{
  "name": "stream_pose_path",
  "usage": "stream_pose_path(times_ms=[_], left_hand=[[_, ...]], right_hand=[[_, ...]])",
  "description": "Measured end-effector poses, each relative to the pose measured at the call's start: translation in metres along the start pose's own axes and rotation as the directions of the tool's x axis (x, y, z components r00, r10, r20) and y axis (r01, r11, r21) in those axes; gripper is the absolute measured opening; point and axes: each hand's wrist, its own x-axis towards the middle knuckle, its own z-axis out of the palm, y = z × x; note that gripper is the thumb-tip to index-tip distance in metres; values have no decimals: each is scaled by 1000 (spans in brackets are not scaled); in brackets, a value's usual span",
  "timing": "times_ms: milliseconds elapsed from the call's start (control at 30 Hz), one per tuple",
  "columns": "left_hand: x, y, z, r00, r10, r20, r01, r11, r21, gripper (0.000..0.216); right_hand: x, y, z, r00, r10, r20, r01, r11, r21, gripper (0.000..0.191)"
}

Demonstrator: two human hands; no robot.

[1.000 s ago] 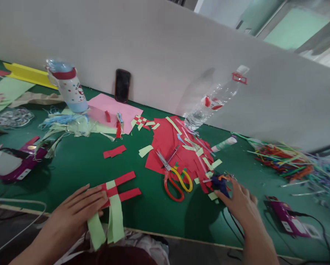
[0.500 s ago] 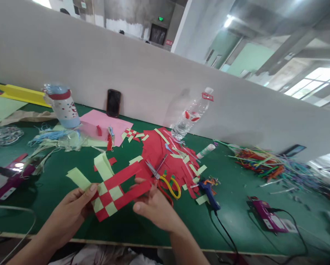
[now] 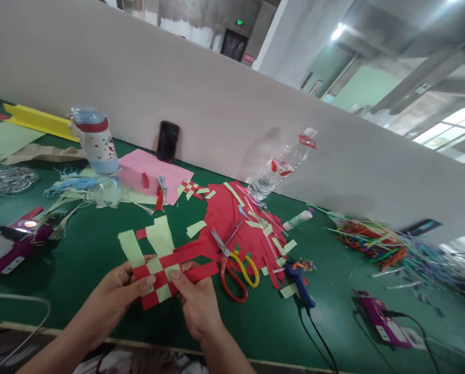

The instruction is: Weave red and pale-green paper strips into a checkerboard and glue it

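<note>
Both hands hold a woven mat of red and pale green paper strips (image 3: 158,270) just above the green table (image 3: 100,244). My left hand (image 3: 118,296) pinches its left side, thumb on top of the weave. Gripping the right side is my right hand (image 3: 197,301), its thumb pressed on the checkered part. Loose green strip ends stick up to the left and red ends run off to the right. Red and yellow scissors (image 3: 234,262) lie just right of the mat, beside a blue glue gun (image 3: 298,278).
A heap of red paper and green scraps (image 3: 240,218), a tilted plastic bottle (image 3: 281,166), a glue stick (image 3: 298,219), a phone (image 3: 167,141) against the white partition, a flask (image 3: 96,140), pink paper (image 3: 154,169), coloured sticks (image 3: 380,239) and purple devices (image 3: 384,322) (image 3: 10,244) lie on the table.
My right hand left the glue gun and came over to the woven mat. Both hands lifted the mat off the table edge and turned it; they now grip it closer together.
</note>
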Motion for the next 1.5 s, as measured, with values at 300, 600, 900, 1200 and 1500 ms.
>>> stream_pose_path(times_ms=[300,600,900,1200,1500], left_hand=[[11,-2,-10,997,54,49,-59,993,105,49],[13,-6,-10,988,155,-11,-152,980,131,32],[14,2,-6,981,194,-18,-188,965,182,40],[16,16,-2,981,189,-54,-175,964,199,33],[26,17,-27,886,408,-220,-258,828,498,43]], right_hand=[[8,-1,-7,998,-5,-57,1,998,-66,52],[11,10,-11,992,-126,-16,126,992,-3,37],[16,16,-16,993,-110,-38,107,993,-54,37],[14,18,-12,997,-50,-55,49,999,-22,43],[4,-12,-30,998,-27,-65,24,999,-46,71]])
